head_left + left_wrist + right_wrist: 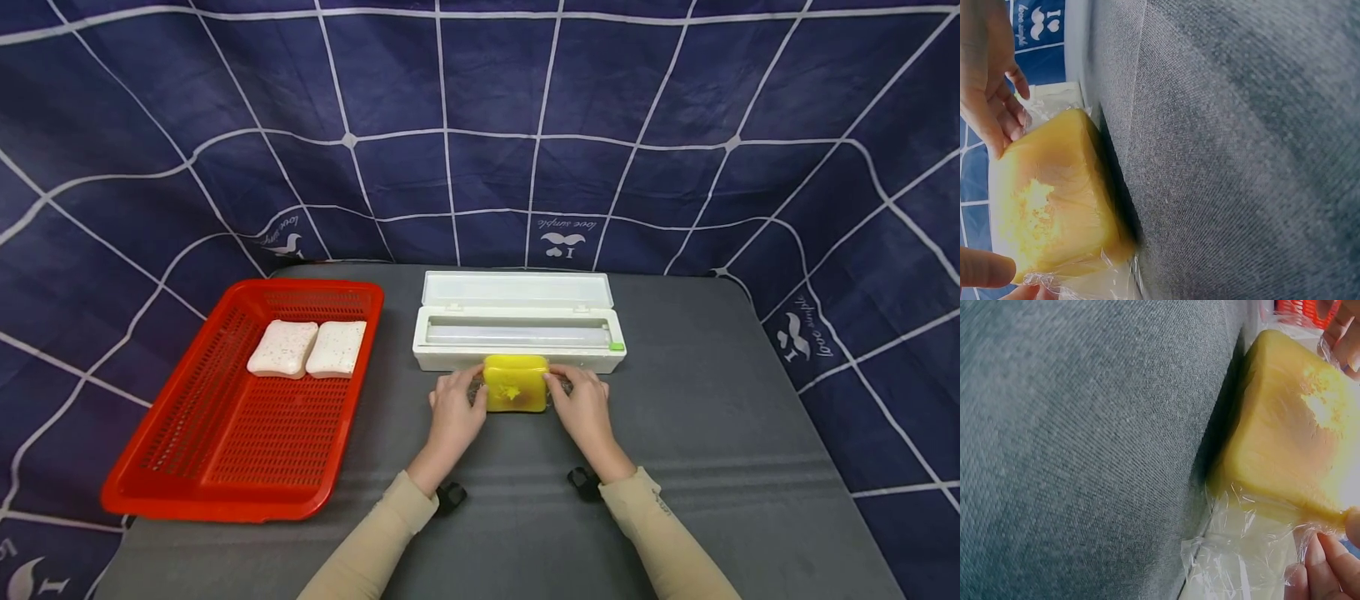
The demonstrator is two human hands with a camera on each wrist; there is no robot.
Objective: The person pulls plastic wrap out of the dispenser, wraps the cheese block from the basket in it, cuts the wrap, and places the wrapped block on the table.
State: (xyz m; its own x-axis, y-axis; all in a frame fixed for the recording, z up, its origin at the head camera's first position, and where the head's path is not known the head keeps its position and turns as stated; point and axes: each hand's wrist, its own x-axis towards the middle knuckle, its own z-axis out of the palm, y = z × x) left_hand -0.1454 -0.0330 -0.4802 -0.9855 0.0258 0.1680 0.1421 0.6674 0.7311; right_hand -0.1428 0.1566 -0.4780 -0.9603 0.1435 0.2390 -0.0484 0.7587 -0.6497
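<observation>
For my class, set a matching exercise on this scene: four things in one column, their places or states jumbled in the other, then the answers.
Things
1. Yellow square block in clear film
2. Red rectangular plastic basket
3. White rectangular box
4. Two speckled white square slabs

Places or states
A. Lid open
B. Lying side by side
C. Between left hand and right hand
D. Perforated

Pairs: 1-C, 2-D, 3-A, 4-B

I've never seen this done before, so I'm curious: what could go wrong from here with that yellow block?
The loose, crinkled clear plastic film sticking out beside the yellow rounded-square block might cling to the fingers or come undone. The white rectangular box with its lid open is right behind the block, so a push forward could nudge it.
</observation>
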